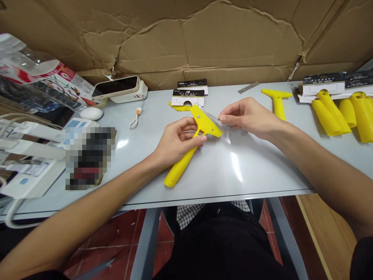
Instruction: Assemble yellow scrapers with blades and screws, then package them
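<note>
My left hand point(180, 140) is wrapped round the neck of a yellow plastic scraper point(181, 168), whose wide head points away from me and to the right. Along the head's far edge runs a metal blade point(210, 116), and a screw sits at each end of the head. My right hand point(244, 116), just right of the blade, pinches a small metal screw point(219, 119) between thumb and forefinger. Loose small screws point(230, 127) lie on the table under its fingers. Another flat metal blade point(248, 87) rests farther back.
A yellow scraper head point(277, 100) lies right of my right hand. Yellow handles point(332, 114) and printed cards point(323, 84) are at the far right; more cards point(189, 97) sit behind the scraper. A power bank point(129, 93), white mouse point(91, 113) and power strips point(35, 175) occupy the left. Cardboard point(186, 42) stands behind.
</note>
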Demonstrator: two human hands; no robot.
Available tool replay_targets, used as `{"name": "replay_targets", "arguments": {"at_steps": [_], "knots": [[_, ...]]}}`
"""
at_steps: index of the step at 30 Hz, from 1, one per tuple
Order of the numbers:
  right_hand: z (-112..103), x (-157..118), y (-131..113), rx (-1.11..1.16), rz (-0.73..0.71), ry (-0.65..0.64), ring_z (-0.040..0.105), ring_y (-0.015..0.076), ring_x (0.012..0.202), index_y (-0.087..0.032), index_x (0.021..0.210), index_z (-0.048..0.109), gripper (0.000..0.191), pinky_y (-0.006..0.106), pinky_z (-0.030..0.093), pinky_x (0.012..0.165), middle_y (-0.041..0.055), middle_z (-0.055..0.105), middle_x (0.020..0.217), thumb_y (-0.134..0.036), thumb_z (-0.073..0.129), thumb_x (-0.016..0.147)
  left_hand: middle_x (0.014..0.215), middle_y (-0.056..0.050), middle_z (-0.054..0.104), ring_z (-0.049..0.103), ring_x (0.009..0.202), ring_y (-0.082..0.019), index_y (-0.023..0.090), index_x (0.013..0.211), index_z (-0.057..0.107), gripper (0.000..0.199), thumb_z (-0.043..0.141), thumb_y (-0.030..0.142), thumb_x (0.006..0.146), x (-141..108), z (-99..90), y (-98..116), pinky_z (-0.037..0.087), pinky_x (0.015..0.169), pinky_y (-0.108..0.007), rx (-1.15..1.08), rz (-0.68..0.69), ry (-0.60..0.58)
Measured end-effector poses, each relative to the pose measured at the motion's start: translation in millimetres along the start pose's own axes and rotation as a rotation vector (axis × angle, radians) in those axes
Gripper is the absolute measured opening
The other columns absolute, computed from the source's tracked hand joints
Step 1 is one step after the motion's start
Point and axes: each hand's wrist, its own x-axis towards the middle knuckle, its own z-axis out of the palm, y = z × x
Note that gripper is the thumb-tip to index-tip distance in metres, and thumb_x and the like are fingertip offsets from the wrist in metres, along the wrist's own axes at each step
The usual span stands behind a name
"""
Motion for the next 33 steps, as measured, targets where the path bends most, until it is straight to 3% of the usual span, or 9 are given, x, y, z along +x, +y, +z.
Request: {"name": "replay_targets", "arguments": {"at_steps": [5, 9, 16, 20, 26, 33], "knots": [[7, -5, -8, -0.184, -0.085, 0.031, 0.065, 0.0214, 0.078, -0.022, 0.085, 0.081, 0.018, 0.038, 0.050, 0.068, 0.0072, 0.079, 0.087, -0.040, 0.082, 0.087, 0.106, -0.005, 0.077, 0.072, 0.069, -0.015, 0.021, 0.108, 0.073, 0.045, 0.096, 0.034, 0.072, -1, 1.0, -3, 0.065, 0.063, -0.031, 0.022, 0.015, 0.029], [18, -10, -12, -0.352, -0.163, 0.092, 0.066, 0.0198, 0.075, -0.020, 0.085, 0.080, 0.012, 0.036, 0.048, 0.067, 0.0061, 0.078, 0.083, -0.027, 0.072, 0.089, 0.109, -0.007, 0.078, 0.072, 0.070, -0.015, 0.021, 0.110, 0.073, 0.038, 0.091, 0.033, 0.079, -2, 4.4, -6, 0.064, 0.061, -0.029, 0.017, 0.024, 0.099], [29, -11, -5, -0.405, -0.235, 0.131, 0.062, 0.0189, 0.072, -0.021, 0.085, 0.078, 0.013, 0.035, 0.046, 0.068, 0.0039, 0.076, 0.080, -0.025, 0.067, 0.089, 0.108, -0.007, 0.079, 0.075, 0.079, -0.018, 0.021, 0.109, 0.073, 0.039, 0.092, 0.034, 0.078, -3, 8.4, -5, 0.065, 0.066, -0.031, 0.032, 0.042, 0.111], [32, -12, -2, -0.430, -0.271, 0.139, 0.063, 0.0201, 0.074, -0.022, 0.087, 0.078, 0.014, 0.036, 0.046, 0.074, 0.0040, 0.078, 0.085, -0.026, 0.065, 0.092, 0.110, -0.008, 0.079, 0.075, 0.084, -0.020, 0.020, 0.108, 0.074, 0.047, 0.097, 0.036, 0.070, -3, 8.9, -6, 0.066, 0.069, -0.032, 0.029, 0.041, 0.124], [38, -13, 3, -0.642, -0.401, 0.195, 0.064, 0.0261, 0.089, -0.020, 0.092, 0.074, 0.015, 0.041, 0.043, 0.083, 0.0089, 0.076, 0.091, -0.021, 0.060, 0.096, 0.106, -0.008, 0.079, 0.075, 0.083, -0.020, 0.019, 0.107, 0.074, 0.050, 0.098, 0.038, 0.067, -2, 8.9, -7, 0.067, 0.073, -0.035, 0.024, 0.039, 0.131], [40, -14, 5, -0.705, -0.428, 0.177, 0.062, 0.0280, 0.092, -0.022, 0.092, 0.072, 0.017, 0.041, 0.043, 0.084, 0.0091, 0.075, 0.093, -0.022, 0.057, 0.099, 0.099, -0.005, 0.077, 0.074, 0.077, -0.019, 0.020, 0.105, 0.075, 0.050, 0.099, 0.037, 0.066, -2, 9.9, -7, 0.067, 0.073, -0.035, 0.020, 0.026, 0.133]]}}
